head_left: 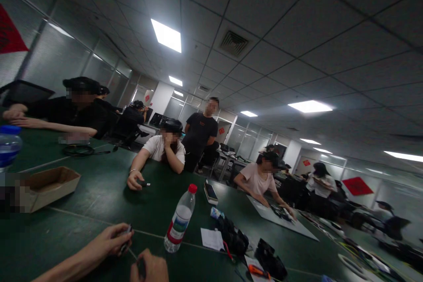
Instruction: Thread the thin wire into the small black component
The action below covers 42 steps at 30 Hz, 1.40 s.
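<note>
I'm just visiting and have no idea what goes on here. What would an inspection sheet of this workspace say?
Surface: dark green table with pale seam lines.
Job's things: small dark object, partly hidden by fingers.
Grips: left hand holds the small dark object; right hand rests curled at the table edge of view, its contents unclear.
Clutter: water bottle with red cap, phone, cardboard tray, paper slip, black bag.
Cables: coiled black cable on the table.
Surroundings: seated person, standing person, ceiling lights.
</note>
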Motion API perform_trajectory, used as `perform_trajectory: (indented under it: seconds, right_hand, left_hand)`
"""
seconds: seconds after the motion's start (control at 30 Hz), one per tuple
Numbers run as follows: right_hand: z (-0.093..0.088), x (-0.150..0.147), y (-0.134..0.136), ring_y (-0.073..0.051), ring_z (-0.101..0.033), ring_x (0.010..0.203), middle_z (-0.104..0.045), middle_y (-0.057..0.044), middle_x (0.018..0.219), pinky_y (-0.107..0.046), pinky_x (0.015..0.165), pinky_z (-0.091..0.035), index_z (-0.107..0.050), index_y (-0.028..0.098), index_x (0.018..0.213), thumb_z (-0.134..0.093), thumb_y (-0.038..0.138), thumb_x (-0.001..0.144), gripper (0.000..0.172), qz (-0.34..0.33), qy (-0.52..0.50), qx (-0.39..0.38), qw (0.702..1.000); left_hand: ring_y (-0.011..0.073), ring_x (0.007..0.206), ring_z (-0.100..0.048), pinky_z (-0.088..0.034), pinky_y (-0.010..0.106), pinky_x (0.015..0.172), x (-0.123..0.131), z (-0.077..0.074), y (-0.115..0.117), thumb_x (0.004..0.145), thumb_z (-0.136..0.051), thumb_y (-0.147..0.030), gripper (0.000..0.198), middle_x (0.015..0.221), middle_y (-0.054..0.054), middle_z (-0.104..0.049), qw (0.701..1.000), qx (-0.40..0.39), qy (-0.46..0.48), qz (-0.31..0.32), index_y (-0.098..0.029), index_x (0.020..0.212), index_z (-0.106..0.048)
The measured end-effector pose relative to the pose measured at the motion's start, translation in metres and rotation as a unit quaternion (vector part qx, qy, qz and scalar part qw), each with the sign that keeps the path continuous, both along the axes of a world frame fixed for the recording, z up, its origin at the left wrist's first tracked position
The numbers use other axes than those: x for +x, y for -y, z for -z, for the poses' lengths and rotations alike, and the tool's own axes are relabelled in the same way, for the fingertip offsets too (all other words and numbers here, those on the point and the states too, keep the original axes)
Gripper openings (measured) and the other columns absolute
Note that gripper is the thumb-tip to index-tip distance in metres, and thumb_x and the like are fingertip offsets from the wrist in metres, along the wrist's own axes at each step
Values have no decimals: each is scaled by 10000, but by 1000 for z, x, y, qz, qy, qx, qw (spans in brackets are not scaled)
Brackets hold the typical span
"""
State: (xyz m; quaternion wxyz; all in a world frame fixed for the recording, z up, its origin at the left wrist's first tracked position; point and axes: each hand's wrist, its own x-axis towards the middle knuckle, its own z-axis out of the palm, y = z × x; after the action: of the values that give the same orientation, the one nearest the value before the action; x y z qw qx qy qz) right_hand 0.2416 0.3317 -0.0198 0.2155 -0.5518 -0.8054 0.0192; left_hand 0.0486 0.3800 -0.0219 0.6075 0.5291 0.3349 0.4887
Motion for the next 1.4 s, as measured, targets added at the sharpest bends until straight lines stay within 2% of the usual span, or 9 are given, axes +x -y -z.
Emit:
perform_trajectory:
  seconds: [0.13,0.37,0.6,0.77,0.9,1.07,1.27,1.4]
  right_hand:
    - [-6,27,2,-208,-667,731,-697,-17,791,-267,655,-448,-629,269,873,-454,347,908,196,21,69,64,995]
    - [-8,20,9,-197,-664,743,-702,-5,803,-254,647,-415,-611,258,863,-471,413,918,216,-29,94,78,992]
    - [-8,15,12,-188,-669,663,-705,-20,726,-239,585,-383,-635,247,839,-425,384,943,272,17,73,72,995]
    - [-14,14,13,-190,-669,652,-712,-25,727,-243,582,-366,-637,244,828,-434,393,944,278,26,83,75,993]
    - [-16,13,12,-172,-668,634,-713,-13,719,-236,556,-336,-632,240,814,-448,377,941,262,8,85,77,993]
    - [-11,14,8,-154,-659,606,-705,-6,695,-221,541,-319,-608,225,775,-488,346,921,224,10,83,102,991]
    - [-12,19,9,-159,-666,610,-703,-3,691,-221,520,-300,-618,229,787,-494,320,921,204,32,83,106,990]
    - [-16,21,12,-160,-666,605,-704,11,696,-229,514,-299,-614,240,780,-487,329,923,211,8,94,98,991]
  left_hand:
    - [195,706,-579,-407,253,584,-1,-6,8,697,-746,-534,427,782,38,-651,1000,8,-8,23,-170,899,-648]
    - [250,873,-617,-484,306,725,0,-16,28,733,-741,-454,353,914,62,-677,996,36,-45,68,-201,964,-658]
    - [199,759,-589,-476,288,665,2,-8,23,777,-691,-493,404,856,45,-634,1000,-3,-5,24,-188,1038,-646]
    - [172,698,-555,-451,269,628,-1,-1,16,772,-693,-499,400,802,26,-613,1000,-14,10,20,-168,992,-647]
    - [154,651,-545,-431,264,614,-2,-7,16,737,-737,-469,421,760,8,-601,999,-9,2,46,-161,1003,-630]
    - [154,663,-548,-425,269,626,-1,-15,21,731,-748,-447,431,768,21,-607,999,-4,9,47,-144,1004,-609]
    - [188,771,-594,-463,299,693,-2,-17,24,732,-759,-389,357,840,34,-621,996,-1,-2,88,-162,963,-612]
    - [195,807,-598,-481,325,749,-3,-20,25,732,-753,-390,358,877,39,-627,997,-7,-3,75,-164,969,-609]
